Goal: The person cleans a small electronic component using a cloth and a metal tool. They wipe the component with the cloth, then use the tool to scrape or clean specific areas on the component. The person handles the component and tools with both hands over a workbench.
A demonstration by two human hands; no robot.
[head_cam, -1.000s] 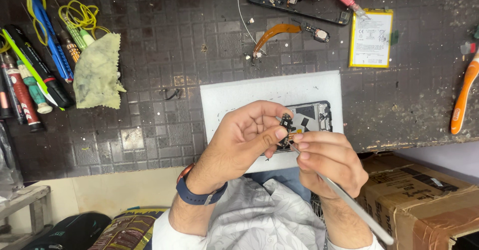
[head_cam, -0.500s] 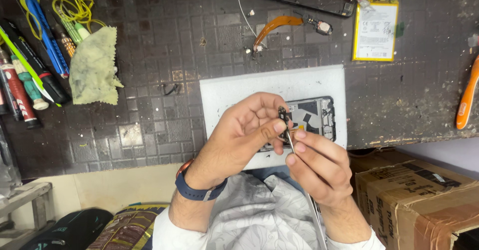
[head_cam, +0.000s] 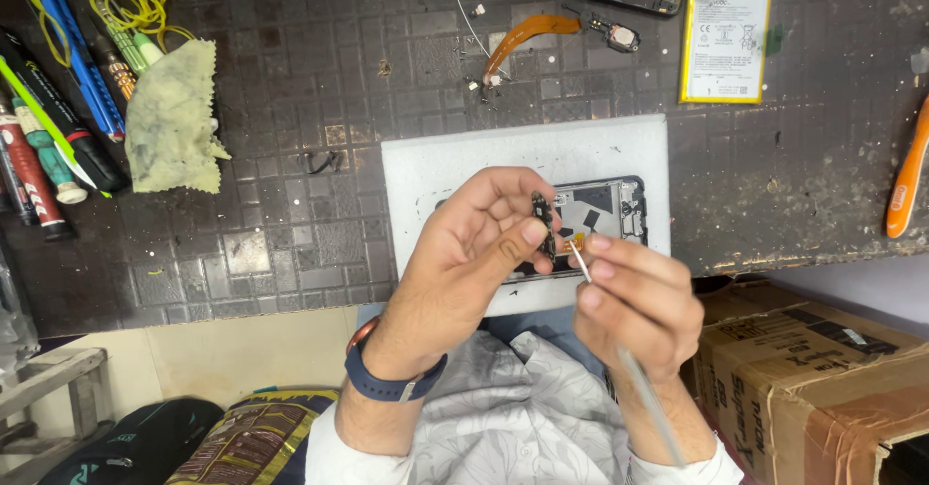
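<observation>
My left hand (head_cam: pixel 472 243) pinches a small dark circuit board (head_cam: pixel 544 222) between thumb and fingers, held upright above an opened phone (head_cam: pixel 610 209). The phone lies on a white mat (head_cam: pixel 455 161) at the bench's near edge. My right hand (head_cam: pixel 634 296) grips a thin metal tool (head_cam: pixel 579 259), its tip touching the lower end of the small board. The tool's long shaft runs down past my right wrist. A dark watch band sits on my left wrist.
A yellow-edged battery (head_cam: pixel 726 45) and an orange flex cable (head_cam: pixel 527 35) lie at the back. A yellowish cloth (head_cam: pixel 174 117), pens and screwdrivers (head_cam: pixel 48 127) crowd the left. An orange-handled tool (head_cam: pixel 908 180) lies right; a cardboard box (head_cam: pixel 813 369) stands below the bench.
Both hands have shifted slightly right and down over the phone. My right hand has turned, bringing the tool tip up against the small board.
</observation>
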